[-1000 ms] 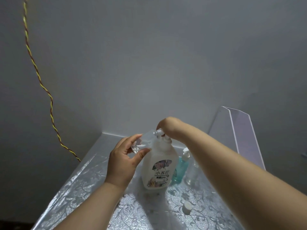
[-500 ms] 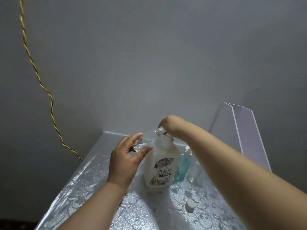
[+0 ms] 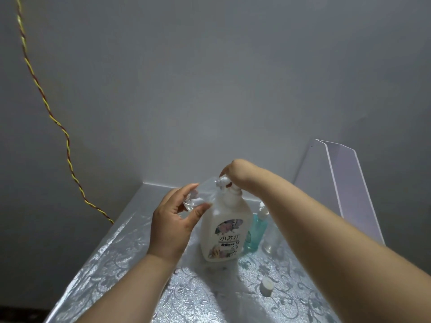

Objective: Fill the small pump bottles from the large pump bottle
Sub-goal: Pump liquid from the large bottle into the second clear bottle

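Now the right hand (image 3: 235,174) presses the pump head of the large pump bottle (image 3: 225,231), fingers curled over it, while the left hand (image 3: 171,226) pinches a clear small bottle (image 3: 201,194) at the spout. Filling seems underway; next, steady pumping with the mouth kept under the nozzle.

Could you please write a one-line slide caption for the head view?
Right hand presses the large pump bottle while left hand holds a small clear bottle at its nozzle.
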A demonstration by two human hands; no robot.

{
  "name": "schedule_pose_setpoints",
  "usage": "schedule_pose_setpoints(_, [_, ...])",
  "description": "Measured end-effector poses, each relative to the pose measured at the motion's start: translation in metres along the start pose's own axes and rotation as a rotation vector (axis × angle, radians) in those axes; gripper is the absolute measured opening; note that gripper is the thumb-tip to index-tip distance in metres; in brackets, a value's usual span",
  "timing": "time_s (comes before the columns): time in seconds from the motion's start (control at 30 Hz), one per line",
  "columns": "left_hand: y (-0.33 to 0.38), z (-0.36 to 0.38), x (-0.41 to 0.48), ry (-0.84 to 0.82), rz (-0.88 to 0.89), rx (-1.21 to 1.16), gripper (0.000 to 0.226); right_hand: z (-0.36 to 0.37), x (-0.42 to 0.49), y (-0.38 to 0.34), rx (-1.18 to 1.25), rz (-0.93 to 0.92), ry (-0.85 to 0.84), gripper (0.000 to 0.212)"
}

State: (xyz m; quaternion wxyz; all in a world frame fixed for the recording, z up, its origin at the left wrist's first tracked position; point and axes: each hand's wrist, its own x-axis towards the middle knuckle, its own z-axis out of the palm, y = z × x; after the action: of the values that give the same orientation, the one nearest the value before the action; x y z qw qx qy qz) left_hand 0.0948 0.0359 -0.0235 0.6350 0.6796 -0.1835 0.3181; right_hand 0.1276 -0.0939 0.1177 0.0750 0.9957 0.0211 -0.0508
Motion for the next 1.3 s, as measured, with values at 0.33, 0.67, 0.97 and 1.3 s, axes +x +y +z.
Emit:
schedule_pose_setpoints(0.33, [0.001, 0.001, 0.0, 0.002, 0.007, -0.012, 0.041, 0.002, 0.003, 0.008, 0.147, -0.051, 0.077, 0.035])
schedule_pose_setpoints(0.67, [0.004, 0.0, 0.0, -0.007, 0.006, -0.027, 0.042, -0.01, -0.006, 0.008, 0.242, 0.023, 0.095, 0.033])
schedule_pose_setpoints(0.97, [0.007, 0.0, 0.0, 0.008, 0.031, 0.0, 0.04, -0.01, 0.014, 0.003, 0.212, 0.134, 0.109, 0.033])
schedule_pose_setpoints(1.3, [0.006, -0.002, 0.0, -0.001, 0.026, 0.025, 0.042, 0.002, 0.029, 0.006, 0.043, 0.116, 0.027, 0.034])
